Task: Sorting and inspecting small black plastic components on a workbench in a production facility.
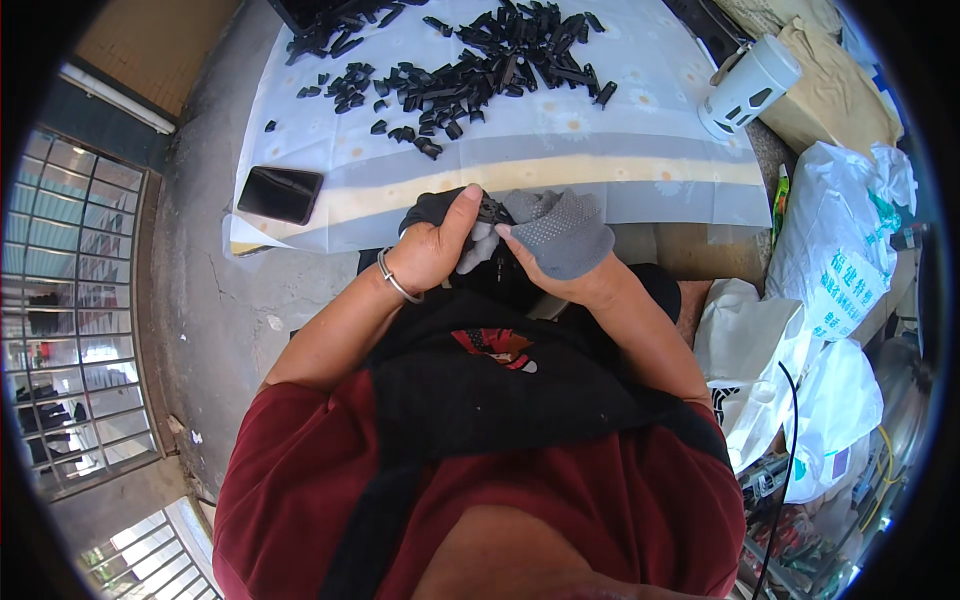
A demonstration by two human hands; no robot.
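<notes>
Hands are working close together in front of the torso, below the near edge of the surface [640, 145]. Left hand [428, 258] is gripping dark cloth [428, 208], thumb pressing on top; right hand [575, 287] is sitting partly under grey dotted cloth [565, 228], so its grip can't be told, nor whether the cloth is being worn. Dotted cloth is lying right of the left thumb, long axis slanting down to the right, right hand nearer. Black pieces [500, 65] are lying beyond, left hand nearer. White plastic bag [838, 265] at right is carrying blue-green lettering; no brand is showing on either cloth.
</notes>
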